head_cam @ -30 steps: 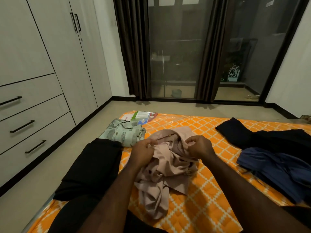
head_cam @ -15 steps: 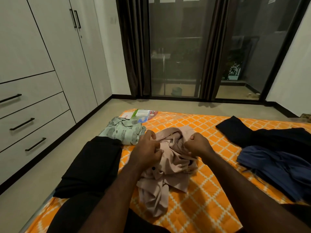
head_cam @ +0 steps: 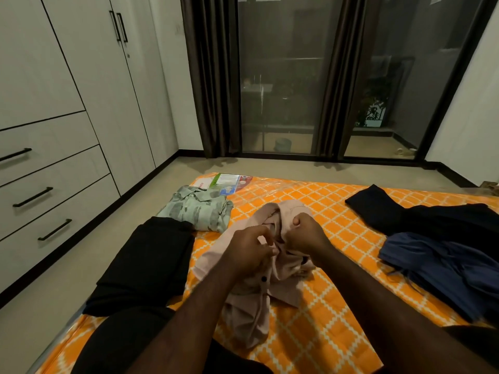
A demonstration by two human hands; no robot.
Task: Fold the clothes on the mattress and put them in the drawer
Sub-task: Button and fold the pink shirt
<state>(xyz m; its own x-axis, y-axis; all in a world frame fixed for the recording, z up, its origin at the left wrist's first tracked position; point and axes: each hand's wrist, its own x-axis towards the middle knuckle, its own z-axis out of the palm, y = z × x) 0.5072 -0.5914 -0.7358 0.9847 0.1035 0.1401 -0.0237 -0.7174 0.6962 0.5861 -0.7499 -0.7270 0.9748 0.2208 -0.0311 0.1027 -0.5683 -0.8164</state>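
Note:
A crumpled pale pink shirt (head_cam: 259, 300) with dark buttons lies in the middle of the orange patterned mattress (head_cam: 332, 314). My left hand (head_cam: 249, 251) pinches the fabric near the button strip. My right hand (head_cam: 303, 233) grips a bunched fold of the same shirt just beside it. A folded green patterned shirt (head_cam: 198, 209) sits at the mattress's far left. A folded black garment (head_cam: 147, 263) lies on the left edge. Unfolded black clothes (head_cam: 421, 214) and a navy garment (head_cam: 445, 268) lie at the right. Three shut drawers (head_cam: 51, 182) with black handles are in the wardrobe at left.
A plastic packet with a printed label (head_cam: 229, 180) lies at the mattress's far edge. Bare floor (head_cam: 89, 255) runs between the mattress and the wardrobe. Dark curtains and glass sliding doors (head_cam: 283, 85) stand beyond the mattress.
Both hands have drawn closer together on the pink shirt, bunching it up. The shirt has shifted slightly and a button strip now shows below my left hand.

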